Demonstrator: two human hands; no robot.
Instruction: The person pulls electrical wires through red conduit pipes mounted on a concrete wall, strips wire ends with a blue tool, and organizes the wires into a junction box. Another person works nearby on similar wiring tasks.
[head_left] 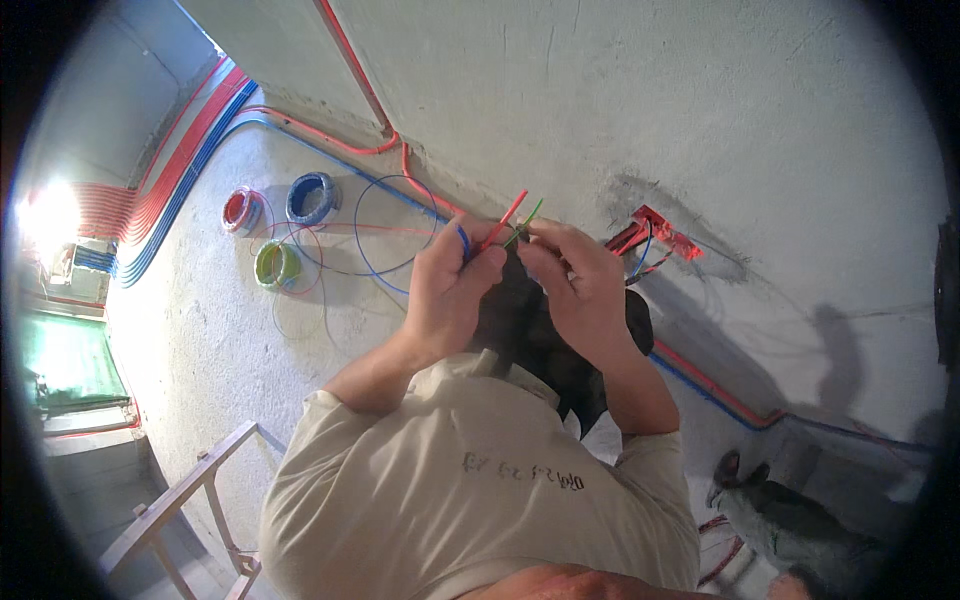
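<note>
In the head view my left hand is closed on a red wire and a blue wire, both poking up past its thumb. My right hand pinches a green wire beside a small dark thing at my fingertips that I cannot make out. The two hands almost touch, above my dark-trousered legs. Just right of them, a red wall box with red conduit and loose blue and red wires sits in a rough recess.
Blue, red and green wire coils with loose loops lie at upper left. Conduit runs follow the wall base. A wooden frame stands lower left. Grey-green clothing with dark parts and some skin shows lower right, perhaps another person.
</note>
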